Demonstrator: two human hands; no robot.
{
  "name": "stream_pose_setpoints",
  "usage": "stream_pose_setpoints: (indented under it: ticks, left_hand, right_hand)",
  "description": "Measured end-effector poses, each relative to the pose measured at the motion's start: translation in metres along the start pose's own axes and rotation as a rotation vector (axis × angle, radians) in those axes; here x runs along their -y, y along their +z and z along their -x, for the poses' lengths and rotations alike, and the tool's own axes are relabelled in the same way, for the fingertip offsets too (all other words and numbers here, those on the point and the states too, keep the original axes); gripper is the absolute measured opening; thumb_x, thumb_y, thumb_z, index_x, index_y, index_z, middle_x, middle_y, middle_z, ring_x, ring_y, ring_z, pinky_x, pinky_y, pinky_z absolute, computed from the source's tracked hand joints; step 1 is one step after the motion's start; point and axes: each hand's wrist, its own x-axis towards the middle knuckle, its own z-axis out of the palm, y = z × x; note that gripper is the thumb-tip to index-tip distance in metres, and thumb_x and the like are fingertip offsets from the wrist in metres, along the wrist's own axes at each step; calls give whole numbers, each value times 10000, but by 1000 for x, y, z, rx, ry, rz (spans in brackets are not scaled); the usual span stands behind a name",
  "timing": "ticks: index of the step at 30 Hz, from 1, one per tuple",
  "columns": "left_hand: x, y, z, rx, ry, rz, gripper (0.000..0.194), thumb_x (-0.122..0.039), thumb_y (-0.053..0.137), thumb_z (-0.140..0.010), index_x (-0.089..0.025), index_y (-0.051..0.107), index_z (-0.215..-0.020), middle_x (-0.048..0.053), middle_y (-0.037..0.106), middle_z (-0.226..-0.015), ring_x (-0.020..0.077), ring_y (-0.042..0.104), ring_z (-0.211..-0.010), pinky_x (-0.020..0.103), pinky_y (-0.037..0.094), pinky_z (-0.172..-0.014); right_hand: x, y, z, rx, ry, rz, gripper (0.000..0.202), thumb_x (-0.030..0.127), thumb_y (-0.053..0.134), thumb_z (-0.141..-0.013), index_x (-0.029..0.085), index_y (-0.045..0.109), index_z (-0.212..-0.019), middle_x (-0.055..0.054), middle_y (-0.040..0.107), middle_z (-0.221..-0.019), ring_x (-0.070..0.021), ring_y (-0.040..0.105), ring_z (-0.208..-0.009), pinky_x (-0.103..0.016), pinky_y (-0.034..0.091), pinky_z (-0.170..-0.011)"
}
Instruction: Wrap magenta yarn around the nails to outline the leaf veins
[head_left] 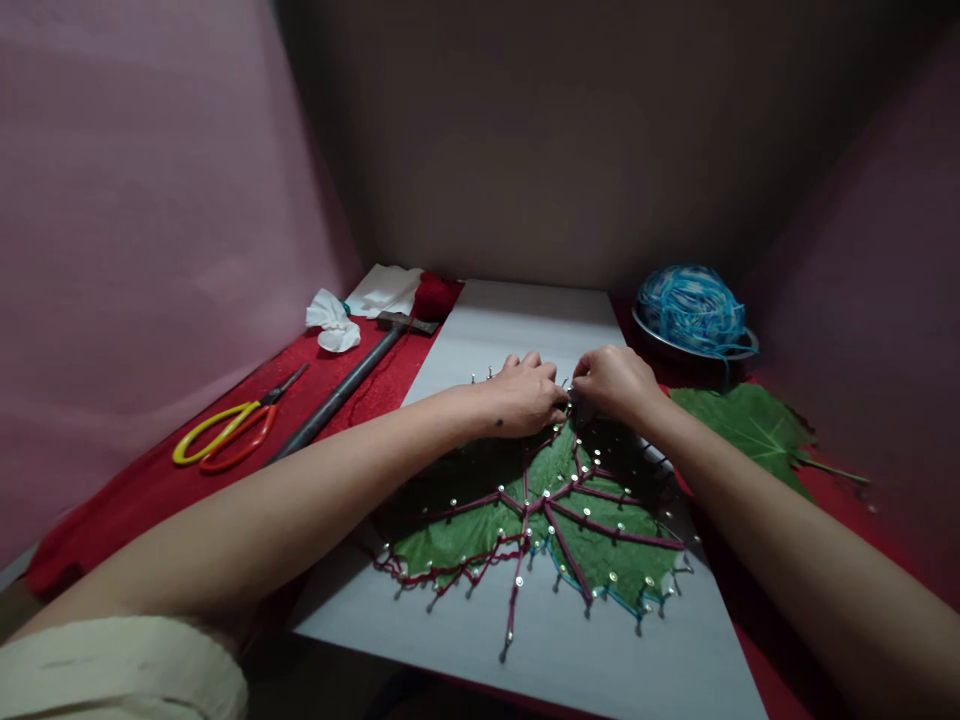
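Observation:
A large green leaf (435,540) lies on a white board (540,315), with small nails standing along its outline and veins. Dark red yarn (611,527) runs between the vein nails. Red yarn follows the lower left edge, and blue yarn (626,603) follows part of the lower right. My left hand (529,393) rests over the leaf's upper part, fingers apart, its thumb side close to the nails there. Just to its right, my right hand (616,380) has its fingers pinched together by the same nails. Whatever is between those fingertips is hidden.
On the red cloth (135,520) at left lie scissors (240,425), a hammer (341,395) and crumpled white paper (334,322). A red yarn ball (437,296) sits behind. At right are a metal bowl (739,345) holding blue yarn (690,310) and a loose leaf (750,425).

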Motion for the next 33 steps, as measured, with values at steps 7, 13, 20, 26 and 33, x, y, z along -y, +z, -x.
stream_pose_setpoints:
  ticks: [7, 13, 20, 26, 33]
  left_hand:
    - [2, 3, 8, -41, 21, -28, 349, -400, 453, -885, -235, 590, -1160, 131, 527, -1120, 298, 428, -1037, 425, 373, -816]
    - [6, 3, 10, -74, 51, 115, 277, -367, 496, -871, -252, 640, -1077, 85, 525, -1148, 253, 414, -1065, 392, 361, -887]
    - [14, -4, 10, -147, -67, 241, 299, -219, 457, -866, -215, 648, -1096, 76, 560, -1133, 223, 429, -1060, 348, 351, -928]
    - [8, 4, 4, -96, -38, 195, 337, -338, 386, -919, -276, 634, -1139, 94, 550, -1054, 240, 437, -1008, 387, 363, -897]
    - [2, 4, 5, -81, -37, 112, 357, -393, 369, -926, -270, 647, -1113, 114, 545, -1046, 273, 436, -1002, 401, 376, -823]
  right_hand:
    - [8, -5, 7, -71, -93, -32, 298, 256, 468, -745, 210, 743, -851, -93, 720, -793, -211, 643, -756, -263, 398, -611]
    - [6, -5, 19, -4, -194, -106, 277, 241, 482, -752, 203, 736, -858, -70, 718, -767, -170, 622, -693, -243, 370, -595]
    - [-3, -1, 32, -6, -225, 116, 305, 287, 449, -812, 260, 735, -913, -68, 730, -832, -210, 650, -763, -266, 345, -573]
    - [-6, -1, 42, 18, -319, 232, 336, 229, 404, -849, 294, 719, -947, -33, 720, -926, -201, 651, -803, -270, 312, -539]
    - [-6, 1, 48, -16, -345, 302, 362, 222, 369, -879, 267, 675, -1066, -50, 708, -867, -186, 640, -705, -269, 289, -517]
